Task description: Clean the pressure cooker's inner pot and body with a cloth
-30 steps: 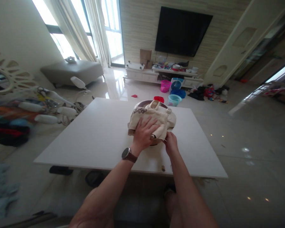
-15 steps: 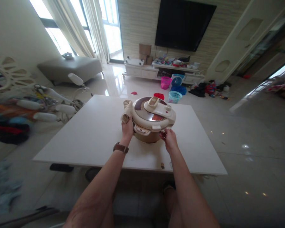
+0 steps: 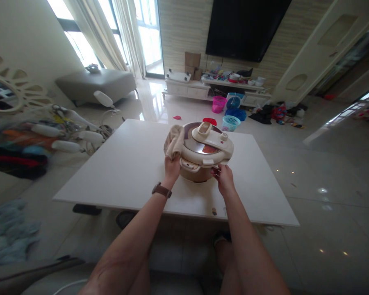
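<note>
A cream and brown electric pressure cooker [image 3: 203, 153] with a shiny lid stands on the white table [image 3: 117, 164]. At its left side, my left hand [image 3: 172, 166] is closed on a beige cloth [image 3: 174, 141], which rests against the lid's rim. My right hand [image 3: 224, 176] grips the cooker's rim at the front right, its fingers curled under the edge; the fingertips are partly hidden. The lid's handle and round valve face up.
A small brown object [image 3: 214, 211] lies at the table's near edge. Beyond the table are a light-blue basket [image 3: 230, 123], a pink basket [image 3: 219, 104] and a cluttered TV cabinet [image 3: 187, 90]. White lamp arms [image 3: 90, 136] stand to the left.
The cloth in my left hand has moved up and spread over the lid's left rim. My right hand keeps its place at the cooker's edge. The whole view has shifted slightly.
</note>
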Available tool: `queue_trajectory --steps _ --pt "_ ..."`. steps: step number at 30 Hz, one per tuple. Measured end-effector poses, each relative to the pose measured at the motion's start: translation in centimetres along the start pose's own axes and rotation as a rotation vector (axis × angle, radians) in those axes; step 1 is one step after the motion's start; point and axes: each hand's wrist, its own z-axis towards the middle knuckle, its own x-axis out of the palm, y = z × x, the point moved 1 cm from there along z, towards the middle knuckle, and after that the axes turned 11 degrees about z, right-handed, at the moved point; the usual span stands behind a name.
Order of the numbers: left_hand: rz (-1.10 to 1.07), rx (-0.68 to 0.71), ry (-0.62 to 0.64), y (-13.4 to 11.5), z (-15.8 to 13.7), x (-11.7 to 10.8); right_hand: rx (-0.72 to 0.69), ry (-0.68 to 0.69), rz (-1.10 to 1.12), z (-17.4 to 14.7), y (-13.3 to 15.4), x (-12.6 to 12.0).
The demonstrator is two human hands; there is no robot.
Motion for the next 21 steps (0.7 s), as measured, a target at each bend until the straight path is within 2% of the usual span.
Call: queue_trajectory --steps 2,4,6,8,10,14,17,21 --pt "-0.114 -0.283 -0.036 1.9 0.7 0.4 -0.001 0.011 -0.003 0.0 0.0 -0.1" --pt "-0.132 -0.425 -0.067 3.1 0.1 1.0 0.006 0.019 -0.003 0.0 0.0 -0.1" --pt "-0.112 -0.373 -0.138 3.4 -1.6 1.7 0.013 0.015 0.004 0.0 0.1 -0.1" --pt "-0.112 -0.291 -0.206 2.8 -4.3 2.6 0.016 0.002 0.013 0.0 0.1 0.0" --pt "-0.127 -0.276 -0.231 2.0 -7.3 3.3 0.012 -0.011 0.024 -0.1 0.1 0.2" --pt "-0.062 -0.418 -0.102 0.7 -11.9 4.0 -0.004 -0.013 0.028 -0.1 0.0 0.4" --pt "-0.061 -0.440 -0.091 0.5 -12.4 4.2 -0.017 -0.008 0.022 0.0 -0.1 0.2" --pt "-0.159 -0.427 -0.163 1.2 -9.2 3.9 -0.021 -0.008 0.032 0.0 -0.1 0.2"
